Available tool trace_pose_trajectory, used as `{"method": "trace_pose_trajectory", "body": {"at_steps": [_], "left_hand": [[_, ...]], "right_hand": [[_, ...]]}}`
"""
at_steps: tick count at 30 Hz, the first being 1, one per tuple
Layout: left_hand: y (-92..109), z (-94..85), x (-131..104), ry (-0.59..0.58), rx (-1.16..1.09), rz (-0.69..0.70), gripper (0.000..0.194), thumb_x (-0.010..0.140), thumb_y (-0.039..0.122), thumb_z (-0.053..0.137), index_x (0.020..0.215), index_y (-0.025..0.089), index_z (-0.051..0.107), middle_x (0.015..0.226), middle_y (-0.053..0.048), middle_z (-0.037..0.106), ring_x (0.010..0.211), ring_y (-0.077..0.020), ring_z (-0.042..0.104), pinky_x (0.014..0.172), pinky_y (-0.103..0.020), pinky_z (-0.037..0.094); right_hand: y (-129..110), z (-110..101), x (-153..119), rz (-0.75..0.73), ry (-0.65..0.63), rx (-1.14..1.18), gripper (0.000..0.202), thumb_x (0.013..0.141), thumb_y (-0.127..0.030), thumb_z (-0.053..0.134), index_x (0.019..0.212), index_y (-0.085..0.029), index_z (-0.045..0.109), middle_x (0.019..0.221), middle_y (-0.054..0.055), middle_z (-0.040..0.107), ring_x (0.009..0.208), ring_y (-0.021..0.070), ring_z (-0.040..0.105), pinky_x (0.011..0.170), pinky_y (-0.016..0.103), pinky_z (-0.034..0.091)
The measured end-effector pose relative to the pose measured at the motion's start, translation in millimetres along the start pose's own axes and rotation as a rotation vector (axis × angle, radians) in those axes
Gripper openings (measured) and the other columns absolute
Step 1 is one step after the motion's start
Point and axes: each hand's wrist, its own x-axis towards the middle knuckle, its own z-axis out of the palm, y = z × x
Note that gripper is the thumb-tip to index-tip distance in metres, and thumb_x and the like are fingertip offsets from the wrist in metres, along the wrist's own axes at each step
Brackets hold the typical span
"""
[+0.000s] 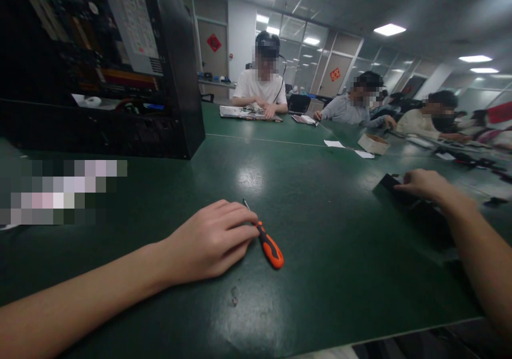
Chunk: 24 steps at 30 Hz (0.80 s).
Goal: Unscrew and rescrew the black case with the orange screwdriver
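Observation:
My left hand (220, 236) lies low over the green table, its fingers curled onto the neck of a screwdriver (272, 249) with an orange and black handle. The screwdriver lies on the tabletop. Its thin metal shaft shows past my index finger, and my thumb is hidden. On the right, my right hand (426, 184) is closed on the edge of a flat black piece (386, 184). Most of that piece is dark and partly behind my forearm, so its kind cannot be made out.
An open black computer case (180, 71) with boards and a labelled power supply stands at the left. A blurred-out patch (60, 193) lies before it. Across the green table (320, 295) sit several people, with an open box (374, 143) and white papers (334, 144) near them.

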Motion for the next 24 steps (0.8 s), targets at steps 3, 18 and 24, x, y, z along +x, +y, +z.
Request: {"method": "trace_pose_trajectory", "body": {"at_steps": [3,18,24], "left_hand": [[4,-8.0,3,0.063,0.001,0.065,0.024,0.095,0.009,0.061,0.116,0.016,0.071,0.112,-0.011,0.077,0.101,-0.0246,0.072,0.088,-0.039,0.057],[1,-11.5,2,0.080,-0.257,-0.331,0.041,0.094,0.020,0.068,0.134,0.020,0.057,0.123,-0.009,0.069,0.108,-0.0212,0.069,0.094,-0.035,0.060],[-2,-7.9,1,0.076,-0.239,-0.439,0.055,0.093,0.028,0.072,0.144,0.022,0.051,0.133,-0.012,0.067,0.117,-0.0264,0.068,0.100,-0.043,0.059]], "right_hand": [[-4,-2,-8,-0.027,0.023,0.019,0.038,0.100,-0.046,0.065,0.124,-0.017,0.065,0.121,0.009,0.067,0.106,0.0225,0.067,0.090,0.042,0.059],[-145,-46,-168,-0.980,0.363,0.360,0.034,0.092,-0.058,0.065,0.091,-0.024,0.064,0.092,0.003,0.075,0.076,0.0202,0.065,0.066,0.031,0.044],[-210,-32,-198,-1.319,0.415,0.338,0.015,0.089,-0.034,0.075,0.088,-0.023,0.064,0.077,-0.001,0.071,0.066,0.0160,0.063,0.058,0.027,0.039]]}}
